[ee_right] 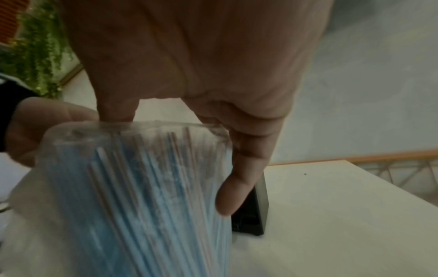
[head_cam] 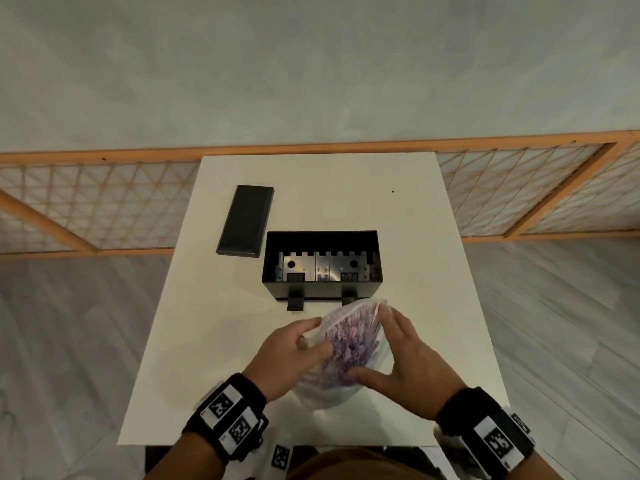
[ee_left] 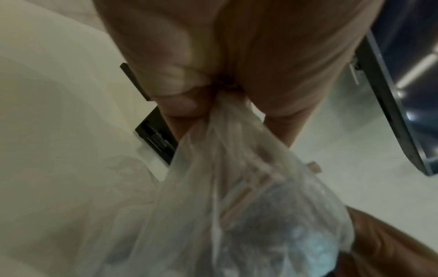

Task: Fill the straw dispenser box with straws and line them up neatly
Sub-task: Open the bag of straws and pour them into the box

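Observation:
A clear plastic bag of straws stands on end on the white table, just in front of the black straw dispenser box. The box is open, with no straws in it and a metal mechanism showing at its bottom. My left hand pinches the bag's plastic at its left rim. My right hand wraps thumb and fingers round the bag's right side; blue and brownish straws show through the plastic under its fingers.
The box's black lid lies flat on the table, behind and to the left of the box. A wooden lattice screen runs along the floor behind the table. Bare tabletop lies on both sides of the box.

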The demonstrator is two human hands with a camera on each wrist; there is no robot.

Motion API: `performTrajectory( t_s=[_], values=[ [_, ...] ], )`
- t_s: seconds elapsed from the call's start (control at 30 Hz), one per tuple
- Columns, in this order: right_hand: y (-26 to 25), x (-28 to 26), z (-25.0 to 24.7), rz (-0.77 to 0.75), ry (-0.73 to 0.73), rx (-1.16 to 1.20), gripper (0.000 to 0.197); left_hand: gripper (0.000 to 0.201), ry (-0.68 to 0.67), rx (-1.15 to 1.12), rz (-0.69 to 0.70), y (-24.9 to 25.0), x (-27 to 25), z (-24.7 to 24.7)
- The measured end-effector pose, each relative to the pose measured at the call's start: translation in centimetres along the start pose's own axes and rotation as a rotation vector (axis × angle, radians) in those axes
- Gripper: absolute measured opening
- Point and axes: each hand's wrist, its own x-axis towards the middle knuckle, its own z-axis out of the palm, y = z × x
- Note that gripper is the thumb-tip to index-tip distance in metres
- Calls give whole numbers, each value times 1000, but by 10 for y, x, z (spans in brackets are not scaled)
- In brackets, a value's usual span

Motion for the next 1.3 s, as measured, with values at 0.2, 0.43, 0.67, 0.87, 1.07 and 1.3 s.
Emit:
performTrajectory(
  t_s=[0.2,0.43,0.67,0.87,1.07,1.3],
  values=[
    [15,9,6,49,-119,230,137,25,57,251,175,-6,7,12],
    [8,4,20,4,-149,504,116,38,144,-363,-27,-7,14,17],
    [10,2,24,57,-149,334,135,49,78,-921,-257,-11,24,9],
    [12,14,40,4,-105,242,129,14,229,-735,-347,-18,35,14],
    [8,32,58,-95,-83,171,139,49,-152,-747,-312,-16,29,21],
    [13,38,63,-78,-28,147,103,41,78,-419,-161,-18,32,14]
  ],
)
